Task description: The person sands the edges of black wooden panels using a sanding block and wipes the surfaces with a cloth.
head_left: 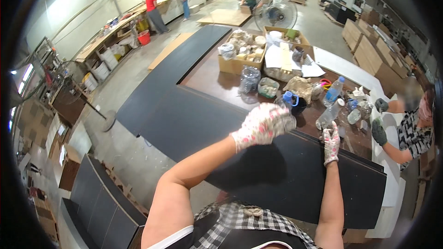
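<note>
Left hand (266,127) and right hand (331,145) hover over a black panel (300,170).
Left curls, right's fingers part slightly, any hold unclear; panel's long axis slants left to lower right.

Left hand (266,123): fingertips blurred, anything gripped unclear. Blue-capped bottle (287,97) behind it, lower part hidden. Right co-worker (415,133): head blurred. Far-left desk (86,53): items too small to tell. Near apron (247,219): cut off by lower edge.
</note>
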`<state>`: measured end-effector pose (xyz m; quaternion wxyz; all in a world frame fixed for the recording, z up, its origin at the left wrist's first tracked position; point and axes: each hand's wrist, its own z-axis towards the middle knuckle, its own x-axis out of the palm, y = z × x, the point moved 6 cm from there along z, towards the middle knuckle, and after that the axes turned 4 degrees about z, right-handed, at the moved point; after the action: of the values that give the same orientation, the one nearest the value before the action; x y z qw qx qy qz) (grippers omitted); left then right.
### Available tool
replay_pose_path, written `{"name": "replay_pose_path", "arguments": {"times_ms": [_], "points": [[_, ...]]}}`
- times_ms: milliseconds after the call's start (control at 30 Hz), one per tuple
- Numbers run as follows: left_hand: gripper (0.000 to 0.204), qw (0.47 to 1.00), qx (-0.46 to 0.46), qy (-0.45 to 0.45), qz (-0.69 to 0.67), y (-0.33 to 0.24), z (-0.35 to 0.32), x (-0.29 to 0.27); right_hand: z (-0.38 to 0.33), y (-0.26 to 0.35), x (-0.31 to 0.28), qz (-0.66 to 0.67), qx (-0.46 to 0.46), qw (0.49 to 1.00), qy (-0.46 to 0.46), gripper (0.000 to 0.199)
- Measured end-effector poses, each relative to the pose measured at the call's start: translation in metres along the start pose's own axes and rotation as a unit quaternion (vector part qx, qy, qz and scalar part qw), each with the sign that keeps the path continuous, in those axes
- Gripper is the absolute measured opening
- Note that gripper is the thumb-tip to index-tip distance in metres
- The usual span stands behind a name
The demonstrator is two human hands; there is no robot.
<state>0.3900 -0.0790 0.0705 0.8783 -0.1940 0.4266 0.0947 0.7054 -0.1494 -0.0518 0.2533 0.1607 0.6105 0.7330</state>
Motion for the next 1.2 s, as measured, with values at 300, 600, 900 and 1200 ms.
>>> {"name": "replay_pose_path", "arguments": {"times_ms": [300, 600, 900, 1200], "points": [[0.022, 0.986, -0.106, -0.015, 0.129, 0.11, -0.116, -0.055, -0.011, 0.003, -0.004, -0.017, 0.027, 0.999, 0.004, 0.048], [0.026, 0.904, -0.406, -0.107, 0.084, 0.314, -0.203, -0.199, -0.011, 0.036, 0.04, -0.14, -0.074, 0.984, -0.082, 0.035], [0.057, 0.995, -0.03, 0.066, -0.072, 0.133, -0.199, -0.164, -0.036, 0.133, 0.441, -0.21, -0.239, 0.894, 0.315, 0.032], [0.066, 0.977, -0.162, 0.098, -0.093, 0.13, -0.235, -0.142, -0.023, 0.124, 0.616, -0.381, -0.24, 0.796, 0.404, 0.028]]}}
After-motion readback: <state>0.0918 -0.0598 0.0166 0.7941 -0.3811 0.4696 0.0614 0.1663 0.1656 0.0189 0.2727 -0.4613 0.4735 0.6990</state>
